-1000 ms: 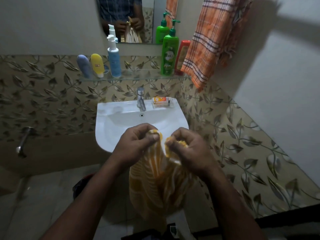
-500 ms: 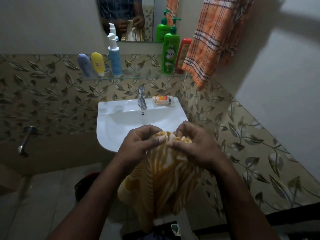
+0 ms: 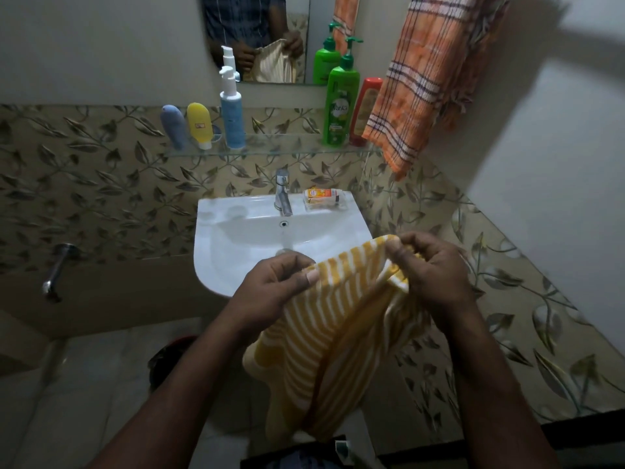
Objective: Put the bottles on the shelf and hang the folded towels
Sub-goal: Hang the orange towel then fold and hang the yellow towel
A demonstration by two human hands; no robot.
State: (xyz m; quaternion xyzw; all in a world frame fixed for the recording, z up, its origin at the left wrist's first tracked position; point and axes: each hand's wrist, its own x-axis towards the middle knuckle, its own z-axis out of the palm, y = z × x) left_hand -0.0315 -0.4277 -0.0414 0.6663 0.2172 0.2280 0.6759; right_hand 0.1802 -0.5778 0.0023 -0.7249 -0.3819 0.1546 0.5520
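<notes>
Left hand and right hand pinch striped towel (long axis downward).

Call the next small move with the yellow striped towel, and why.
Probably draw the hands apart to pull the top edge straight. The left hand and right hand each pinch the top edge of the yellow striped towel by the sink. The cloth hangs bunched below them, not yet a neat fold for hanging.
</notes>
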